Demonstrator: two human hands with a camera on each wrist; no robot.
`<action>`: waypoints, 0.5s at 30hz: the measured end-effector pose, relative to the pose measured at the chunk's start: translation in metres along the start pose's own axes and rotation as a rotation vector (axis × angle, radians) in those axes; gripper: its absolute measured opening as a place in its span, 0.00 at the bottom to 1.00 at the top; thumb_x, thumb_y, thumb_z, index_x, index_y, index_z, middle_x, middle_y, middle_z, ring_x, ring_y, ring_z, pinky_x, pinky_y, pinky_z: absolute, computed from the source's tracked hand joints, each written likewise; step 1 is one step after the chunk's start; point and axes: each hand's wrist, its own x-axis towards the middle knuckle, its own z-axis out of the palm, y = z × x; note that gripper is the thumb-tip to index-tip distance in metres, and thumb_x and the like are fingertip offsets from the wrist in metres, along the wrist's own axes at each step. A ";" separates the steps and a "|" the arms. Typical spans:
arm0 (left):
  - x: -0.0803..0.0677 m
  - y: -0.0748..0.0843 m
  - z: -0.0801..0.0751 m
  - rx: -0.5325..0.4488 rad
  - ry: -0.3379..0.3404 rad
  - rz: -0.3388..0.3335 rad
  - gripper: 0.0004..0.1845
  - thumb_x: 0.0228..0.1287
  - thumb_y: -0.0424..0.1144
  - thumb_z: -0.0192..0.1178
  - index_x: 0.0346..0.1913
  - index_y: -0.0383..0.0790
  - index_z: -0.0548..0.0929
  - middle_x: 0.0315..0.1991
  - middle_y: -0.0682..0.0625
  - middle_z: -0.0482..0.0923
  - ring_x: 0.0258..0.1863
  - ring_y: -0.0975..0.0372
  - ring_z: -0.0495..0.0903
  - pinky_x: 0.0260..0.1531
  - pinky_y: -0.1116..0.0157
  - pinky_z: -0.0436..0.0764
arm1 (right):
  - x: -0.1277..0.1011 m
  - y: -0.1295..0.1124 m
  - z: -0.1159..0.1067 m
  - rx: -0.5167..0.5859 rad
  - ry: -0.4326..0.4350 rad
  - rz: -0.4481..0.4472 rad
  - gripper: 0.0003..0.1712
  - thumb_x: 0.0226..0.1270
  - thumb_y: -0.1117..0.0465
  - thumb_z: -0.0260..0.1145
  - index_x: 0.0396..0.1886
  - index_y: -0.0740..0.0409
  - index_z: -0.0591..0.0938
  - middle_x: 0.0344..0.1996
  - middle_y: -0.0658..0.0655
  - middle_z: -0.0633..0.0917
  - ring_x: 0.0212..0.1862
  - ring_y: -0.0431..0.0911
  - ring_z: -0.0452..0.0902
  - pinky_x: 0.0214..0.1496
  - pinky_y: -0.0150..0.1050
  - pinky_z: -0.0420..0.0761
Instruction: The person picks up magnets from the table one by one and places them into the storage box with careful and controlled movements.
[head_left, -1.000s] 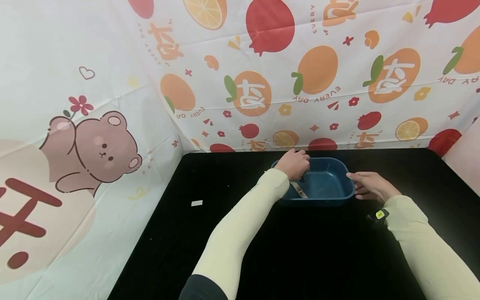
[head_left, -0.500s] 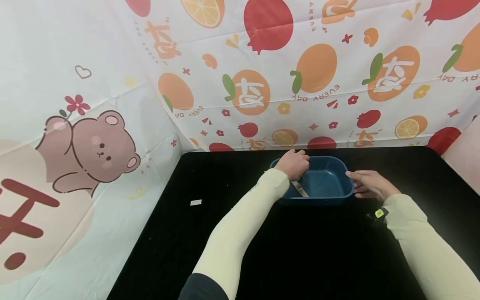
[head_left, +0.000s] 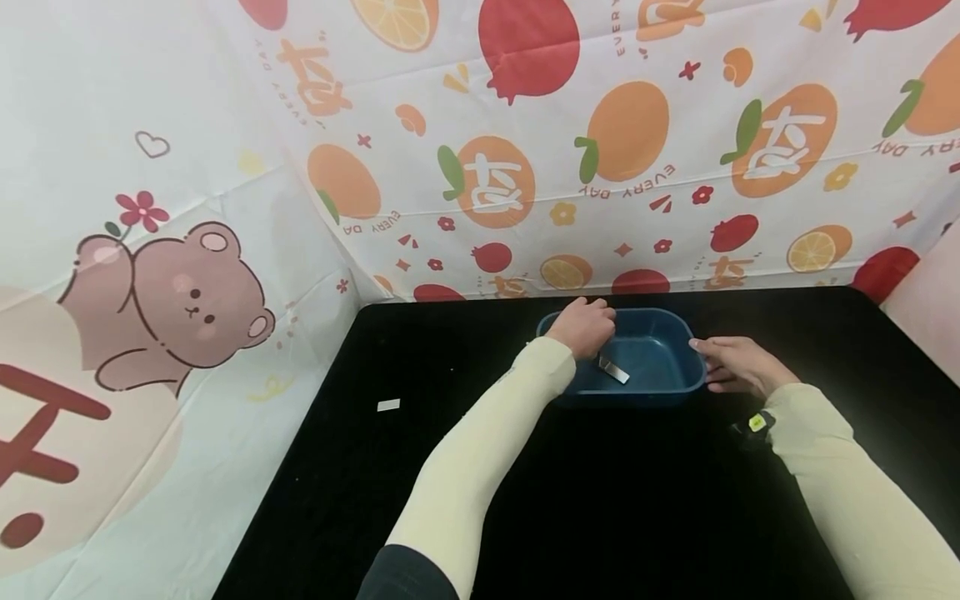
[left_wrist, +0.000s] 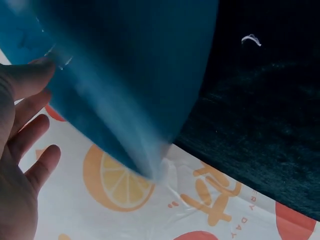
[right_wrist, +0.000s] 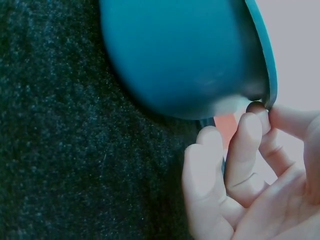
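A blue plastic basin stands on the black table. My left hand is over its left side. A flat, silvery strip sticks out from beneath this hand inside the basin, and its upper end is hidden. The left wrist view shows the thumb and forefinger together at a small shiny, clear-looking edge, the other fingers spread; the kind of thing held is unclear. My right hand pinches the basin's right rim between thumb and forefinger, the other fingers loosely bent below it.
A small white rectangle lies on the black tabletop to the left. A fruit-print cloth hangs behind the table, and a bear-print cloth at the left. A white fleck shows in the left wrist view.
The strip beneath my left hand has swung to the right inside the basin and now looks more silvery. Both hands keep their places; the head view has shifted slightly.
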 end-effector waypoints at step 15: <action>-0.013 -0.007 -0.011 -0.025 0.063 -0.005 0.08 0.69 0.44 0.62 0.46 0.57 0.89 0.49 0.58 0.81 0.53 0.62 0.74 0.55 0.63 0.75 | -0.002 -0.001 0.002 -0.025 0.008 0.001 0.29 0.71 0.35 0.55 0.48 0.55 0.79 0.28 0.47 0.81 0.34 0.40 0.84 0.43 0.36 0.87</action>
